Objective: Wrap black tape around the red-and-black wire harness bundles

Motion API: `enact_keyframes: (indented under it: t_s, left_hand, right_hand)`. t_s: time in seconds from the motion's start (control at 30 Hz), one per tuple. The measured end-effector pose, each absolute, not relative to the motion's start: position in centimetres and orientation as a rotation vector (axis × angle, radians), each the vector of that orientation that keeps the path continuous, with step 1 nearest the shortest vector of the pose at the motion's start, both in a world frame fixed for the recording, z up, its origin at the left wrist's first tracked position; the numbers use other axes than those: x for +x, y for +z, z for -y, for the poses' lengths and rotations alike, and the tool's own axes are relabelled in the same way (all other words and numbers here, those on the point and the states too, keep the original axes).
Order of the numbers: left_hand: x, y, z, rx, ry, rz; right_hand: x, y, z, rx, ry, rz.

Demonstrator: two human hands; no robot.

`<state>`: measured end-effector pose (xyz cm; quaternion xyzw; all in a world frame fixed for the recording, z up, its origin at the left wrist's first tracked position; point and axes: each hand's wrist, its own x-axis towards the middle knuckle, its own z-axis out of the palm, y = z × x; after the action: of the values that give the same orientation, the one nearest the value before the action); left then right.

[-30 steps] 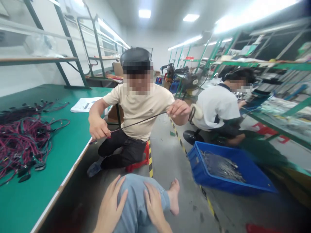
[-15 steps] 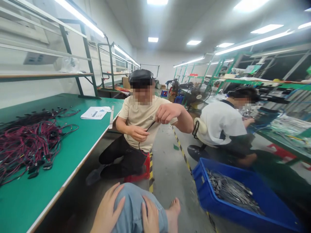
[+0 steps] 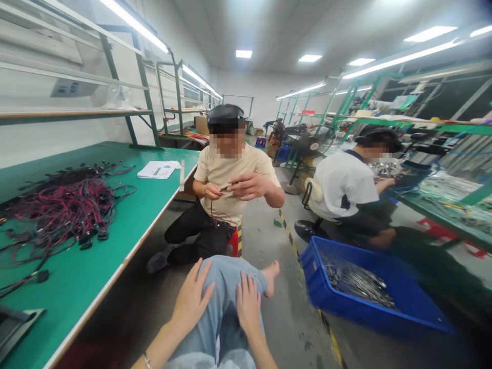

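My left hand [image 3: 192,299] rests on the light blue jeans [image 3: 221,287] over my knee, fingers spread, holding nothing. To its right, my right hand [image 3: 248,302] lies on the same jeans with its fingers extended and nothing in them. Facing me, a seated person [image 3: 230,159] in a beige shirt holds a thin dark cable between both hands. A bundle of red and black cables [image 3: 90,207] lies on the green table [image 3: 126,233] at the left, with white papers [image 3: 157,169] farther back.
A blue crate [image 3: 369,310] holding grey cables [image 3: 359,282] stands on the floor at the right. Beyond it, another person [image 3: 342,184] in white sits at a bench. Shelving [image 3: 77,117] rises above the left table. A dark object [image 3: 15,328] lies at the table's near left corner.
The view has tilted down, showing more of my forearms. The facing person's raised hand has come down and inward, close to their other hand. My hands remain on the jeans.
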<state>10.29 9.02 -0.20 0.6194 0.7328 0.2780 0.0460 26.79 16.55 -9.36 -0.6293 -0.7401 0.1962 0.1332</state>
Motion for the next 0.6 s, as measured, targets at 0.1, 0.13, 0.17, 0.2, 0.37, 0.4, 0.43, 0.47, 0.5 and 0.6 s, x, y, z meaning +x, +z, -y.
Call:
enact_keyframes:
  t_s: [0.1, 0.13, 0.17, 0.2, 0.37, 0.4, 0.43, 0.47, 0.5, 0.6]
  left_hand:
    - [10.5, -0.6, -7.2, 1.949, 0.751, -2.222]
    - [10.6, -1.0, -6.5, 1.953, 0.717, -2.218]
    - [10.6, -1.4, -5.7, 1.947, 0.676, -2.212]
    - [10.7, -1.9, -4.8, 1.927, 0.628, -2.208]
    - [11.6, -5.2, -0.7, 1.677, 0.324, -2.226]
    - [11.9, -5.8, -0.1, 1.624, 0.273, -2.239]
    - [12.0, -6.2, 0.3, 1.573, 0.228, -2.252]
    - [12.1, -6.6, 0.7, 1.523, 0.182, -2.265]
    - [12.2, -6.8, 0.9, 1.476, 0.134, -2.274]
    - [12.0, -6.7, 0.8, 1.379, 0.004, -2.265]
  right_hand:
    - [28.2, -10.8, -14.4, -1.978, 0.470, 2.254]
    - [28.7, -11.1, -13.8, -2.008, 0.429, 2.299]
    - [29.1, -11.2, -13.3, -2.022, 0.403, 2.339]
    - [29.4, -11.2, -13.1, -2.016, 0.396, 2.366]
    - [29.0, -10.9, -12.8, -1.856, 0.447, 2.434]
    - [28.6, -10.8, -12.8, -1.827, 0.436, 2.442]
    - [28.2, -10.8, -12.7, -1.804, 0.430, 2.447]
    - [27.7, -10.7, -12.6, -1.779, 0.425, 2.451]
    - [27.2, -10.7, -12.4, -1.756, 0.422, 2.454]
    - [25.8, -10.4, -11.9, -1.696, 0.417, 2.477]
